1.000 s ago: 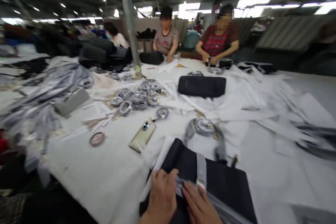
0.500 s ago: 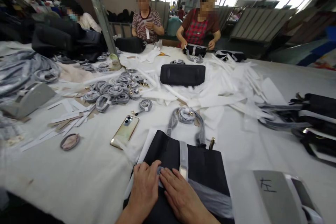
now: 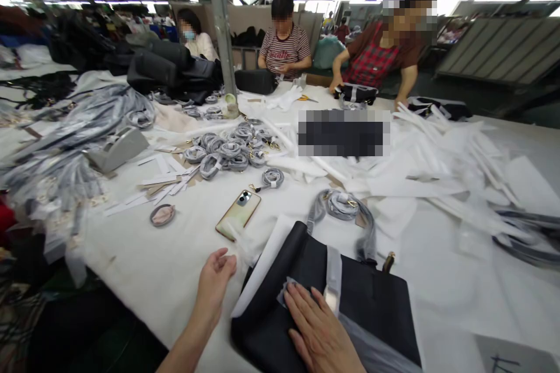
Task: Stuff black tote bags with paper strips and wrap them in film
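Note:
A black handbag [image 3: 371, 297] lies flat before me, its front wrapped with a grey-white protective strip [image 3: 333, 271] and a wide band of translucent film [image 3: 371, 341]. Its handle [image 3: 370, 233], wrapped in grey film, points away from me. My right hand [image 3: 317, 323] lies flat on the bag's left part, fingers stretched over a small piece of grey film [image 3: 286, 291]. Left of the bag, my left hand [image 3: 214, 282] is raised, its fingers loosely bent with nothing visible in them. Close to its fingertips is crumpled clear film [image 3: 245, 245].
A phone [image 3: 238, 214] lies beyond my left hand, with coiled wrapped straps [image 3: 230, 148] behind it. At left stand a tape dispenser [image 3: 118, 148] and paper strips [image 3: 168, 186]. White wrapping sheets [image 3: 415, 186] spread across the right. A metal post [image 3: 221, 29] rises at the back; people work opposite.
My left hand has lifted off the bag and moved left. The right hand stays flat on the bag. My view has turned left, so everything appears shifted right.

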Tool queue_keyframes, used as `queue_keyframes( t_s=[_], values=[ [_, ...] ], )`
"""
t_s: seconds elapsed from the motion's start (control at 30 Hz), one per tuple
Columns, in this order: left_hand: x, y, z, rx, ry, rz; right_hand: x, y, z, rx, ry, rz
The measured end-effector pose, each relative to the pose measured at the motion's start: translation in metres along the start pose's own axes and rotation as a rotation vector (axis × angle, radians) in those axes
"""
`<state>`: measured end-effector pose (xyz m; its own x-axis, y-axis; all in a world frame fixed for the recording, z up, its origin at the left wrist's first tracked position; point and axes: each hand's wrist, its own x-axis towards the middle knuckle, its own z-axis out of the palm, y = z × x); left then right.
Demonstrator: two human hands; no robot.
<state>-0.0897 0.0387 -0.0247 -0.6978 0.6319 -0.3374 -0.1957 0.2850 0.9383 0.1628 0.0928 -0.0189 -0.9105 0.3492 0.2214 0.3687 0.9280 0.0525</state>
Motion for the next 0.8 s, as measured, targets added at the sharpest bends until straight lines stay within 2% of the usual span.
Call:
queue_keyframes(
  t_s=[0.07,0.17,0.3,0.4,0.53,0.7,0.8],
  values=[
    [0.012,-0.001,0.001,0.005,-0.056,-0.058,0.0,0.001,0.003,-0.018,0.002,-0.006],
    [0.021,0.0,0.012,0.037,-0.113,-0.114,-0.002,0.003,0.006,-0.022,0.001,-0.019],
    [0.028,0.005,0.024,0.062,-0.059,-0.068,-0.003,0.004,0.008,0.007,-0.006,-0.023],
    [0.032,0.01,0.027,0.032,-0.084,-0.058,-0.002,0.004,0.008,-0.005,-0.016,-0.031],
    [0.039,0.018,0.028,-0.111,-0.161,-0.089,-0.002,0.004,0.009,0.001,-0.022,-0.028],
    [0.044,0.033,0.016,-0.402,-0.111,-0.072,-0.002,0.004,0.008,-0.023,-0.007,-0.034],
    [0.046,0.039,0.013,-0.5,-0.07,-0.052,-0.002,0.004,0.006,-0.036,-0.01,-0.029]
  ],
)
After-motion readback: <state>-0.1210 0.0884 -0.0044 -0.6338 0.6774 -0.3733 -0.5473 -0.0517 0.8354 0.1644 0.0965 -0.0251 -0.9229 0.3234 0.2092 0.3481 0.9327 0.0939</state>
